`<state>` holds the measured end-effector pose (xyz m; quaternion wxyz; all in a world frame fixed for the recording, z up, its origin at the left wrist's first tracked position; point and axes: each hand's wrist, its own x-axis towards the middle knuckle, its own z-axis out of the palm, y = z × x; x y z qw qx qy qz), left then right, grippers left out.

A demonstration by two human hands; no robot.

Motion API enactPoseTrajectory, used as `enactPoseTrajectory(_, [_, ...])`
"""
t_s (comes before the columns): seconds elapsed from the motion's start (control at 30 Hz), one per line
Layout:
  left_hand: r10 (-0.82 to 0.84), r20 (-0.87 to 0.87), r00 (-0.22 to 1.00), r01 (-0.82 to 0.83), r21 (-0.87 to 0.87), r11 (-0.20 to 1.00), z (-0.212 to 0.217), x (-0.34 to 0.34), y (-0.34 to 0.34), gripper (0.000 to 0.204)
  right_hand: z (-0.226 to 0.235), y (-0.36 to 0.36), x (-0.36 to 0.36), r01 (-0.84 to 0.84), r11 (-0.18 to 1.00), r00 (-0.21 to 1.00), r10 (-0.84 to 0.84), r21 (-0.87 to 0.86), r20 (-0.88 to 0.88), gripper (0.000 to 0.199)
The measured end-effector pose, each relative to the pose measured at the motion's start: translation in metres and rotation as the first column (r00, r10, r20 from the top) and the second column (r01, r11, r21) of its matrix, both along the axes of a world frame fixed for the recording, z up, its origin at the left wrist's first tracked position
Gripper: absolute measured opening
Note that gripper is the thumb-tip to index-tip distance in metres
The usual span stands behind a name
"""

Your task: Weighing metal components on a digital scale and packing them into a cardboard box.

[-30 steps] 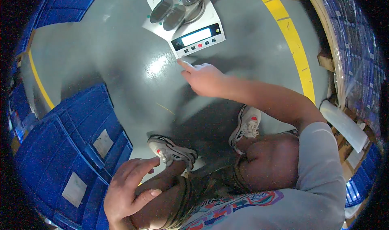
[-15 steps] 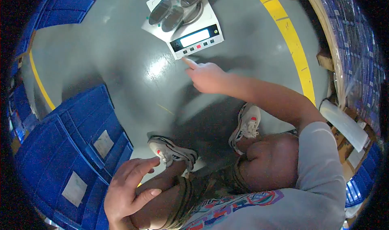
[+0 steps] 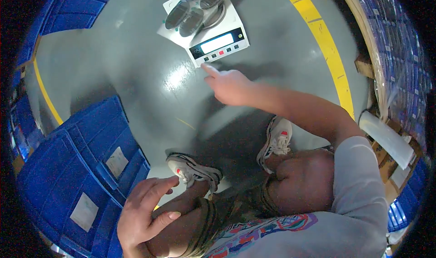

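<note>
A white digital scale with a lit display and a row of small buttons stands on the floor ahead. On its round pan lie several dark, elongated oval pieces in what looks like clear wrapping; their kind I cannot make out. My right hand points at the scale with its index finger stretched out and the other fingers curled. Its fingertip is at the scale's front left corner, near the leftmost button; whether it touches I cannot tell. Nothing is in that hand. My left hand rests on my left knee, empty, with fingers and thumb apart.
Blue folded containers with white labels stand close on my left, more at the far left. A yellow floor line runs along the right. Beyond it is a wrapped pallet stack, with a translucent roll nearby.
My right fingertip has shifted slightly left and up, towards the scale's corner. The view has moved a little. My left hand and the pieces on the scale stay as they were.
</note>
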<state>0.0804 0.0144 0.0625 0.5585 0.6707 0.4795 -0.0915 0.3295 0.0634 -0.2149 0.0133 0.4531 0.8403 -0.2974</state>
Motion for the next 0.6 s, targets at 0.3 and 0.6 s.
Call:
enactPoseTrajectory(0.3, [-0.024, 0.015, 1.0, 0.024, 0.009, 1.0, 0.001, 0.001, 0.0, 0.054, 0.002, -0.001, 0.004, -0.013, 0.992, 1.0, 0.01, -0.127, -0.018, 0.025])
enactPoseTrajectory(0.6, [-0.001, 0.012, 1.0, 0.001, -0.012, 1.0, 0.0, 0.002, 0.002, 0.052, 0.01, 0.01, 0.005, 0.019, 0.981, 0.996, -0.001, -0.191, 0.094, 0.025])
